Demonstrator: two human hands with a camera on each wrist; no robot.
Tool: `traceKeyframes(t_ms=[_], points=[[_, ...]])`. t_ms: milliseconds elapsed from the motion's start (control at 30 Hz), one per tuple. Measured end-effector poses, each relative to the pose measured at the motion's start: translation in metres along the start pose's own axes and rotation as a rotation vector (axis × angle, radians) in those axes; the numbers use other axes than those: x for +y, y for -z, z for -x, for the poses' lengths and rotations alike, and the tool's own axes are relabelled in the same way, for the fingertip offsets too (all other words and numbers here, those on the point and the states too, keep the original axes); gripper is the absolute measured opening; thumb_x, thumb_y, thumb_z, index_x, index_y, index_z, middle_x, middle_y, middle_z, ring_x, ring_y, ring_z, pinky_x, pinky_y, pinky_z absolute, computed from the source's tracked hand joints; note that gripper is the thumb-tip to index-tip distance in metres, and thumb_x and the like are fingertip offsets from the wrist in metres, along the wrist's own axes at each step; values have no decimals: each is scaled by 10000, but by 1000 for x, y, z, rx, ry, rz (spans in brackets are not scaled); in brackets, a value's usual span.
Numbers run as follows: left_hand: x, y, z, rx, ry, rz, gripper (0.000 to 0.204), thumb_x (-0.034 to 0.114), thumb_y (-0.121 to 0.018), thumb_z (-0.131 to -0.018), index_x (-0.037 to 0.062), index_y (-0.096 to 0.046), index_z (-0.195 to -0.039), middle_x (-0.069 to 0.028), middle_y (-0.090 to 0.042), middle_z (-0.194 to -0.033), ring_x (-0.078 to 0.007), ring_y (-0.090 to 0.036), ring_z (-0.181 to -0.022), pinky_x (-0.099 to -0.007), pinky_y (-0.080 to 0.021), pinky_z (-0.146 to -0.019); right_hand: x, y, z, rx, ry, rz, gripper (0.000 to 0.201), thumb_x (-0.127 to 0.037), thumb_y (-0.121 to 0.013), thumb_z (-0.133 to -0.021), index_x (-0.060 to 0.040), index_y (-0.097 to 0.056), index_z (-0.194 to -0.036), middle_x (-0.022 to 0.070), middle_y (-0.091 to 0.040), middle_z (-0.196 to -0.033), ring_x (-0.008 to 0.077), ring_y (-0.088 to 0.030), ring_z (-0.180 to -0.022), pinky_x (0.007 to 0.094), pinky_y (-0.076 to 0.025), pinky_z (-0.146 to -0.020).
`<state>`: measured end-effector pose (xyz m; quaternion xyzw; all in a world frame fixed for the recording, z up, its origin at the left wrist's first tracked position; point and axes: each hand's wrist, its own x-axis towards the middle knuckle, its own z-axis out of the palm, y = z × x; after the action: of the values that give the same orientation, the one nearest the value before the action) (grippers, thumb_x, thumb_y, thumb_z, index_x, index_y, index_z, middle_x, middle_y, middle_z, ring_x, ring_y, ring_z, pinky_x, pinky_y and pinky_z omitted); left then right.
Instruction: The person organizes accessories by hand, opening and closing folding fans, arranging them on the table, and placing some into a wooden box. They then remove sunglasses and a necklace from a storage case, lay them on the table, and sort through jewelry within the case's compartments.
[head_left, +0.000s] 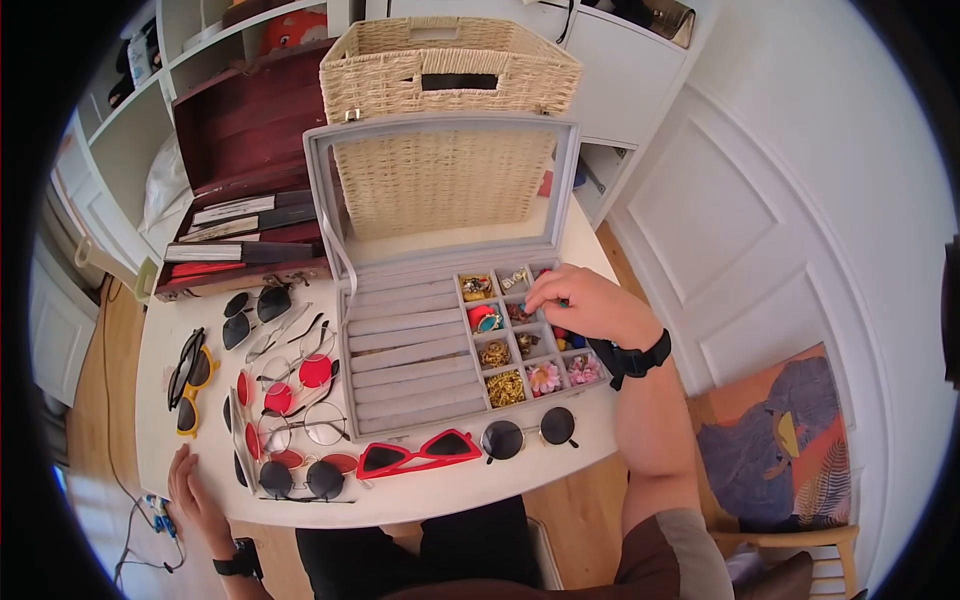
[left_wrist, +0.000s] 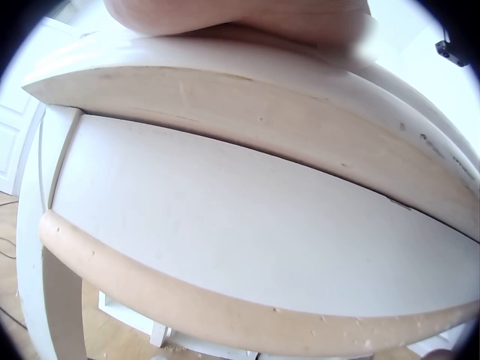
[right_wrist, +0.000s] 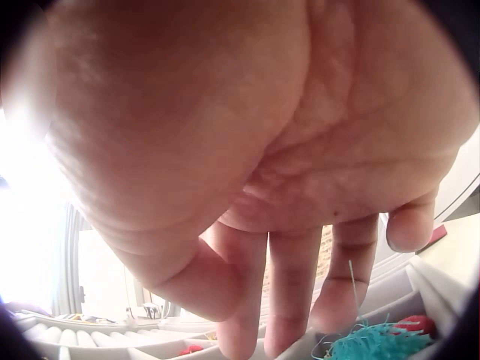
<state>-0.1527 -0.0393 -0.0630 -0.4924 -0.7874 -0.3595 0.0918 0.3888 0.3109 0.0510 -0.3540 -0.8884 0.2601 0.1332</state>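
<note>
Right grip (head_left: 580, 300) over white table (head_left: 600, 425).

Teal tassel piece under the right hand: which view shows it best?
Right wrist. The teal tassel piece fills the lower right, its threads distinct, just below the right hand and its fingertips. In the head view the hand covers nearly all of it. The left wrist view shows only the table edge.

Teal tassel (right_wrist: 375, 343) in jewellery-box compartment (head_left: 521, 312)
</note>
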Motion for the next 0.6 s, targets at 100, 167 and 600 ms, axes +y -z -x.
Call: traceKeyframes(t_ms=[100,167,600], points=[[1,-1,-1,7,-4,13,328,190,-417,-1004,4,-664,-1113,-156,-643,-1324,-339,-570,-1239,-438,-392,-1088,-4,0,-1,-15,8,79,207,-103,-603,-864,-37,-754,-990,87,-736,-1092,297,-625,-1010,375,-499,-938],[5,1,-2,-6,-20,-4,339,208,-419,-997,6,-663,-1117,-155,-643,-1325,-341,-568,-1242,-439,-394,-1086,-6,-2,-2,-14,4,91,203,-122,-612,-866,-36,-757,-980,87,-742,-1079,303,-625,-1008,378,-498,-937],[18,7,-3,-51,-30,-66,356,151,-409,-929,15,-661,-1141,-151,-638,-1336,-338,-552,-1257,-440,-357,-1104,-5,-4,-3,6,72,121,274,-259,-639,-910,-3,-738,-894,107,-727,-984,333,-619,-944,420,-502,-864]])
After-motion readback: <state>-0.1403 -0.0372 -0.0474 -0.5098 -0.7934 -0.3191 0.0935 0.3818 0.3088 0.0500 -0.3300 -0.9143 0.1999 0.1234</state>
